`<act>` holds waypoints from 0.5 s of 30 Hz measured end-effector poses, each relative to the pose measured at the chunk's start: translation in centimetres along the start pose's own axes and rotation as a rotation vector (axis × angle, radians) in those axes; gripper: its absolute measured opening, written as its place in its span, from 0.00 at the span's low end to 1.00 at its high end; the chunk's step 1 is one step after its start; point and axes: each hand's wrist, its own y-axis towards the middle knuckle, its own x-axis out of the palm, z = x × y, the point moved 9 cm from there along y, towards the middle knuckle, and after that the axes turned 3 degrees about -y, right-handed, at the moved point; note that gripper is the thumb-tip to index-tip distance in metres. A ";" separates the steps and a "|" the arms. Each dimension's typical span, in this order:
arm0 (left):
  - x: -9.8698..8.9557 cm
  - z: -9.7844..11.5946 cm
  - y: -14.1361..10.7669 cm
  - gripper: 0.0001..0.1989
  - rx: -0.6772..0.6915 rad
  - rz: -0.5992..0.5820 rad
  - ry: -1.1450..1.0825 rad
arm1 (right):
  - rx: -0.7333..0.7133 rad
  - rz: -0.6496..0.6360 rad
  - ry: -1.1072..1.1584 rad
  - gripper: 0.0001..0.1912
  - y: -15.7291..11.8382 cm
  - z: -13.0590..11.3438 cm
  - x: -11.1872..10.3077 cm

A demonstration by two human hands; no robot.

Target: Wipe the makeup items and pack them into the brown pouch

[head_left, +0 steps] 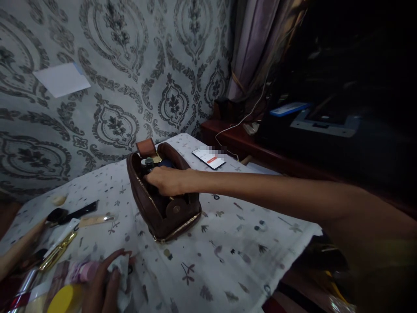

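My right hand [171, 180] reaches into a brown zip-up toiletry bag [140, 204] that stands unzipped on the table. Its fingers are curled closed beside a small dark-capped bottle [149, 163], but what they grip is hidden. Other containers show inside the bag, one of them dark blue [166, 164]. At the lower left, my left hand [106, 282] is closed around a whitish, soft-looking item [120, 269], blurred and partly covered by the fingers. Beside it are a pink-capped bottle [87, 271] and a yellow-lidded jar [67, 299].
Gold tube [58, 250], black brush-like item [78, 213] and beige tube [96, 220] lie on the patterned tablecloth [208, 256]. A phone [210, 159] lies behind the bag. A white cable [241, 121] runs by the red-brown furniture [224, 130]. Paper [61, 80] is on the wall.
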 end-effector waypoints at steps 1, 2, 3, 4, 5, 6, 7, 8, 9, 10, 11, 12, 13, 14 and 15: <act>-0.1 0.1 0.0 0.27 0.011 0.011 -0.001 | 0.003 -0.006 0.003 0.18 0.0 0.0 0.0; -0.1 0.3 0.1 0.27 0.024 0.019 -0.006 | 0.004 -0.012 0.004 0.17 0.0 0.0 0.0; -0.2 0.4 0.1 0.27 0.033 0.022 -0.009 | 0.005 -0.015 0.005 0.16 0.0 0.1 0.0; -0.2 0.5 0.1 0.26 0.039 0.020 -0.011 | 0.006 -0.019 0.004 0.15 0.0 0.1 0.1; -0.2 0.5 0.1 0.25 0.041 0.013 -0.015 | 0.007 -0.026 0.001 0.15 0.0 0.1 0.1; -0.2 0.5 0.1 0.25 0.041 0.002 -0.021 | 0.009 -0.035 -0.006 0.15 0.0 0.1 0.2; -0.1 0.5 0.1 0.25 0.040 -0.012 -0.029 | 0.013 -0.049 -0.018 0.15 0.0 0.1 0.2; -0.1 0.4 0.1 0.25 0.037 -0.024 -0.039 | 0.020 -0.062 -0.033 0.15 -0.1 0.1 0.1; -0.1 0.3 0.1 0.25 0.035 -0.032 -0.047 | 0.030 -0.076 -0.053 0.15 -0.2 0.1 0.0; -0.1 0.2 0.0 0.26 0.036 -0.036 -0.052 | 0.044 -0.089 -0.079 0.16 -0.4 0.1 -0.3; -0.1 0.1 0.0 0.26 0.041 -0.035 -0.054 | 0.057 -0.097 -0.113 0.17 -0.6 0.1 -0.7; -0.1 0.1 0.0 0.26 0.046 -0.031 -0.054 | 0.067 -0.101 -0.153 0.17 -0.9 0.0 -1.2; -0.2 0.1 0.0 0.26 0.049 -0.029 -0.054 | 0.076 -0.106 -0.197 0.17 -1.1 -0.1 -1.6; -0.1 0.1 -0.1 0.26 0.049 -0.030 -0.054 | 0.082 -0.110 -0.238 0.17 -1.4 -0.2 -2.1; -0.1 0.1 -0.1 0.26 0.045 -0.035 -0.055 | 0.087 -0.114 -0.275 0.16 -1.6 -0.2 -2.5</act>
